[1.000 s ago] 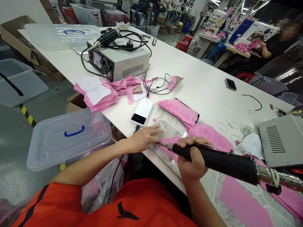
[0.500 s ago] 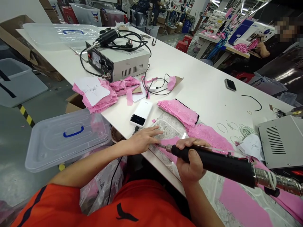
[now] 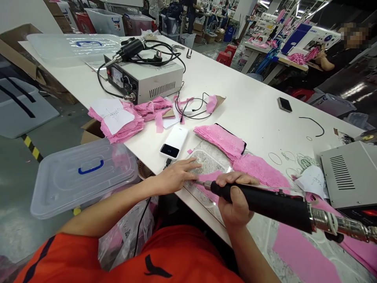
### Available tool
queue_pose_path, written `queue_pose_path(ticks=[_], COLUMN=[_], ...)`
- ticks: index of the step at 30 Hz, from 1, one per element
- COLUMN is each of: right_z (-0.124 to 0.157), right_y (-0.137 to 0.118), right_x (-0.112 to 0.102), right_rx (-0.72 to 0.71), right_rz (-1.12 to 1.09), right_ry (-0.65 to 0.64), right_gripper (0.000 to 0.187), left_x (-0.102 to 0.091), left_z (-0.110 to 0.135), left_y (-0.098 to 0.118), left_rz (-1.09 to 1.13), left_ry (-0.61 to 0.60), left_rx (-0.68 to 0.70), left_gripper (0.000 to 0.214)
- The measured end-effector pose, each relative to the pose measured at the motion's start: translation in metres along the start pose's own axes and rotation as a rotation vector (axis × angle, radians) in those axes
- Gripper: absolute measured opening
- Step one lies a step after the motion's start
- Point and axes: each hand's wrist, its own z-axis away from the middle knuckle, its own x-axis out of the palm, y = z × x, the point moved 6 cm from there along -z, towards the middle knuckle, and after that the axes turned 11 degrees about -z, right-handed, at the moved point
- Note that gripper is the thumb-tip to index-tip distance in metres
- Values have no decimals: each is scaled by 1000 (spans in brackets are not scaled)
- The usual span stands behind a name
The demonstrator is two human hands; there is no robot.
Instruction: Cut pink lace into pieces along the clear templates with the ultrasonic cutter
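Note:
My right hand [image 3: 234,198] is wrapped round the black handle of a hot-cutting tool [image 3: 265,202], whose metal tip touches a pink lace piece [image 3: 210,177] lying on a clear glass plate [image 3: 206,161] at the table's near edge. My left hand [image 3: 176,175] lies flat with its fingers stretched out, pressing the lace down beside the tip. More pink lace [image 3: 224,137] is stacked just beyond the plate.
A white power bank [image 3: 174,142] lies left of the plate. Grey control boxes stand at the back left [image 3: 144,76] and at the right [image 3: 349,173]. A lidded clear bin [image 3: 82,173] sits beside the table. A phone [image 3: 284,104] lies further out. A person works at the far right.
The view has shifted slightly; my hands and the tool keep nearly the same pose on the lace.

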Motion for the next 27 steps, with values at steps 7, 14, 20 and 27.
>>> queue_pose_path(ticks=[7, 14, 20, 27], right_z=[-4, -26, -35, -37], right_y=[-8, -33, -31, -25], right_x=[-6, -49, -63, -61], right_rx=[4, -76, -101, -75], right_rz=[17, 109, 107, 123], right_ry=[42, 300, 398, 398], right_gripper=[12, 12, 16, 17], left_x=[-2, -5, 14, 21], left_z=[2, -2, -25, -37], left_y=[0, 22, 46, 48], left_rz=[-12, -127, -175, -207], left_ry=[31, 114, 98, 77], left_rx=[-14, 5, 30, 7], left_gripper=[55, 35, 27, 27])
